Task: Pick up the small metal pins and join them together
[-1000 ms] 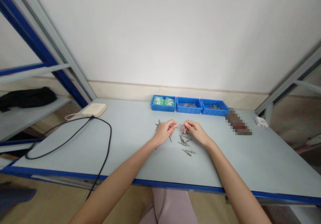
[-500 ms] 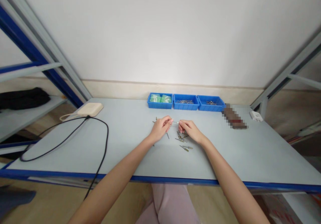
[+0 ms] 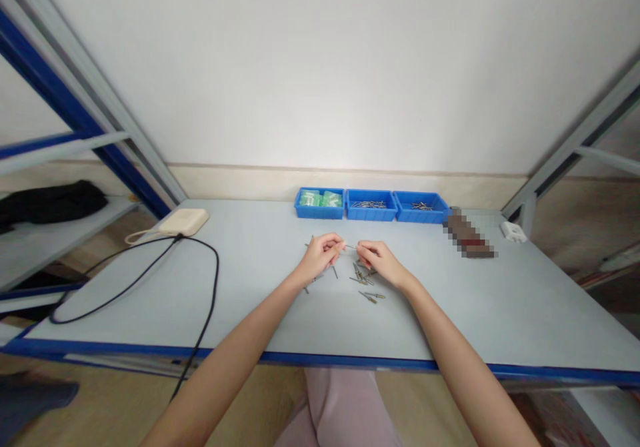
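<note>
A thin metal pin (image 3: 351, 247) spans the gap between my two hands, above the grey table. My left hand (image 3: 323, 257) pinches its left end, and my right hand (image 3: 377, 260) pinches its right end. Several rivet-like metal pieces (image 3: 360, 277) lie in a loose pile below and beside my right hand. Two more pieces (image 3: 371, 296) rest nearer the table's front. A few thin pieces lie around my left hand, one of them (image 3: 335, 272) just right of it; others are partly hidden by the hand.
Three blue bins stand at the back: one with green-and-white packets (image 3: 320, 213), two with metal pieces (image 3: 371, 215) (image 3: 423, 216). A white box (image 3: 183, 221) and black cable (image 3: 216, 280) lie left; a pixelated object (image 3: 470, 235) and white adapter (image 3: 513, 231) right.
The view has shifted slightly. Both hands keep their pinch on the thin pin, with only small finger movement. More of a thin piece beside my left wrist now shows.
</note>
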The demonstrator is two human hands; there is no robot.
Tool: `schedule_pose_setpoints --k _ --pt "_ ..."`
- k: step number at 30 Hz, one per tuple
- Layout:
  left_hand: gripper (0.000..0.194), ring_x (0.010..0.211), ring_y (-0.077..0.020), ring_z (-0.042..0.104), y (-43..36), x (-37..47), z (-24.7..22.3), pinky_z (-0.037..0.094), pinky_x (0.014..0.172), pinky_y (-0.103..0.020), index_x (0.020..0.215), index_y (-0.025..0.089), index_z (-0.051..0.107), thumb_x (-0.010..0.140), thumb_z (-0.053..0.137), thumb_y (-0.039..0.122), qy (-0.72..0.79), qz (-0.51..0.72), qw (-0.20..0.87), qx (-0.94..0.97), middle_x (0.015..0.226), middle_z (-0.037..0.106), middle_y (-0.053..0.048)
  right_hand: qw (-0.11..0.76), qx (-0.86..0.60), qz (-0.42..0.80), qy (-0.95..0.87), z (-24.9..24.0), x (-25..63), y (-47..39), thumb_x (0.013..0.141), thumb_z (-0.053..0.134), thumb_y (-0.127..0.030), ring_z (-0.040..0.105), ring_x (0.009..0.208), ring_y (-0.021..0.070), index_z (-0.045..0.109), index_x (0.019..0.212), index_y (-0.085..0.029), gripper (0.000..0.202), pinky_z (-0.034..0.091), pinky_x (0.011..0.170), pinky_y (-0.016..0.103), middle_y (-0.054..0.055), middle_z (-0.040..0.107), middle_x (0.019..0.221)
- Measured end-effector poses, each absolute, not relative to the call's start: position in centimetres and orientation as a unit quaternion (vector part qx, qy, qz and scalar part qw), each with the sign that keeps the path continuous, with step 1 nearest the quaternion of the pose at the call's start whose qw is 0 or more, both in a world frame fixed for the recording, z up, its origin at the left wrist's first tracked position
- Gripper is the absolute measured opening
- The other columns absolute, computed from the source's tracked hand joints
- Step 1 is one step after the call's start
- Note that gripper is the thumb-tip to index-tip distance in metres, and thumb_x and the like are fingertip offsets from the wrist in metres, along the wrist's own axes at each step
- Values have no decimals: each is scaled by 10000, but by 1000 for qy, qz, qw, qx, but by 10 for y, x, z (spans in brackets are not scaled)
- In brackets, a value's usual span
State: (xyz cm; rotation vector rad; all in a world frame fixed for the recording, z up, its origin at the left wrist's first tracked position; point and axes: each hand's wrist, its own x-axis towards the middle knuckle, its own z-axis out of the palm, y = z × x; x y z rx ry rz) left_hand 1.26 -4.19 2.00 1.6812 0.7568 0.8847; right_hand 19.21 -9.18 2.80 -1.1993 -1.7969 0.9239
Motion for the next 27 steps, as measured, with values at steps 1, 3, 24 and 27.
schedule_pose_setpoints --k 1,3,24,27 --pt "354 372 -52 333 -42 12 20 266 417 -185 678 135 538 795 555 468 320 366 518 704 418 406 69 384 -469 364 -707 27 192 -91 896 392 -333 390 500 100 388 519 -193 402 321 549 234 -42 398 493" --pt "392 368 -52 325 -43 12 21 261 421 -191 627 133 534 803 529 483 328 358 511 709 401 391 66 382 -468 364 -709 25 191 -91 908 367 -335 394 492 101 380 493 -192 439 327 559 238 -39 397 472" --pt "401 394 -67 395 -40 9 21 313 431 -197 633 136 542 797 510 501 334 329 514 718 471 501 26 400 -479 360 -694 22 193 -86 895 443 -428 464 538 105 585 733 -175 332 367 551 219 -22 529 593" --pt "364 393 -67 392 -40 10 23 313 431 -194 679 135 553 774 551 486 331 337 517 714 472 496 38 406 -479 368 -686 22 195 -86 870 493 -430 492 558 108 608 808 -178 285 384 565 221 -17 557 629"
